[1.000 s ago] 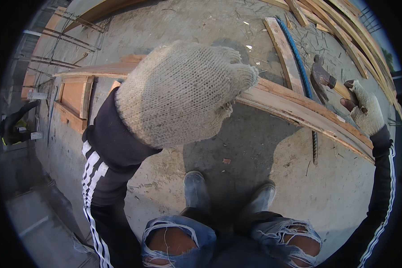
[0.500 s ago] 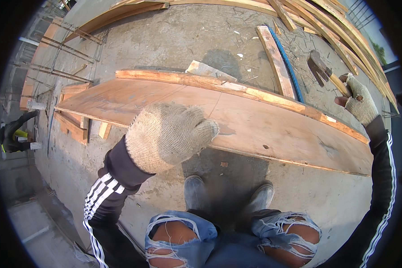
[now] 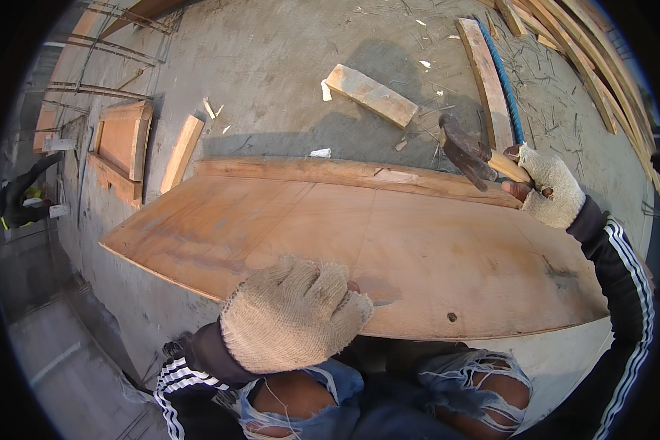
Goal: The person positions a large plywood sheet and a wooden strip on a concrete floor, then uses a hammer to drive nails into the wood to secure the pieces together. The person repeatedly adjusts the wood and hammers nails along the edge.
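A broad plywood panel [image 3: 418,242] lies across in front of me, with a wooden batten [image 3: 330,172] along its far edge. My left hand [image 3: 297,315], in a knitted work glove, is curled closed over the panel's near edge; what its fingers hold, if anything, is hidden. In my gloved right hand [image 3: 554,187] is a claw hammer [image 3: 510,166], gripped by its wooden handle. The dark hammer head hangs above the right part of the batten, pointing left. Bare fingertips show at the ends of the right glove.
Beyond the panel lie a short wood block [image 3: 372,95] and a plank [image 3: 488,81] with a blue rope [image 3: 502,81] alongside. Long timbers [image 3: 587,66] are heaped at the far right among scattered nails. Left are a wooden form box [image 3: 121,150], a loose stick [image 3: 183,152] and rebar [image 3: 114,48].
The panel has come nearer to me and now covers my boots. My left hand has moved lower with it. My right hand has brought the hammer leftward, over the batten.
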Motion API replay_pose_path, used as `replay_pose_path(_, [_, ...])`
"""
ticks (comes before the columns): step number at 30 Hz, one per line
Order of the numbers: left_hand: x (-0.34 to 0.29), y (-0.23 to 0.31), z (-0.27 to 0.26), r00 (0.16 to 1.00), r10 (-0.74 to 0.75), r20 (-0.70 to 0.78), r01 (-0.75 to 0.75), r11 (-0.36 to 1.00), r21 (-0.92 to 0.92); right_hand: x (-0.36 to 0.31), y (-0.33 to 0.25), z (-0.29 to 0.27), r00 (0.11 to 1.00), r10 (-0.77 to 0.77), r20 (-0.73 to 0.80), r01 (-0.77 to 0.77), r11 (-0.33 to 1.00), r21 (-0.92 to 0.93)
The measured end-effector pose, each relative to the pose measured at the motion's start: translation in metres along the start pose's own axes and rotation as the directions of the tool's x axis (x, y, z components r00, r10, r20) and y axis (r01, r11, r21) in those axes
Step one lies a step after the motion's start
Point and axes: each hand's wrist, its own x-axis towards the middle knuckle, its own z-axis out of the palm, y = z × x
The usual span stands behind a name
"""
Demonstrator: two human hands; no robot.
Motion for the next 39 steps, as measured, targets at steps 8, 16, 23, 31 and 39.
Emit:
replay_pose_path(8, [-0.005,0.006,0.005,0.998,-0.052,-0.038,0.047,0.991,-0.125,0.029,0.001,0.039,0.986,-0.066,0.155,0.109,0.953,-0.282])
replay_pose_path(16, [-0.003,0.012,0.01,0.982,-0.172,-0.082,0.168,0.985,-0.048,0.057,0.012,0.064,0.82,-0.485,0.303,0.571,0.727,-0.382])
replay_pose_path(23, [-0.012,0.016,0.004,0.968,-0.22,0.122,0.228,0.972,-0.053,0.09,0.039,0.066,0.93,-0.327,0.167,0.367,0.827,-0.426])
replay_pose_path(31, [0.001,0.042,-0.001,0.727,-0.619,0.298,0.665,0.742,-0.082,0.089,0.043,0.072,0.814,-0.462,0.352,0.562,0.779,-0.279])
replay_pose_path(39, [0.004,0.029,0.016,0.914,-0.396,-0.09,0.404,0.909,0.104,0.079,0.024,0.077,0.819,-0.447,0.36,0.565,0.74,-0.365])
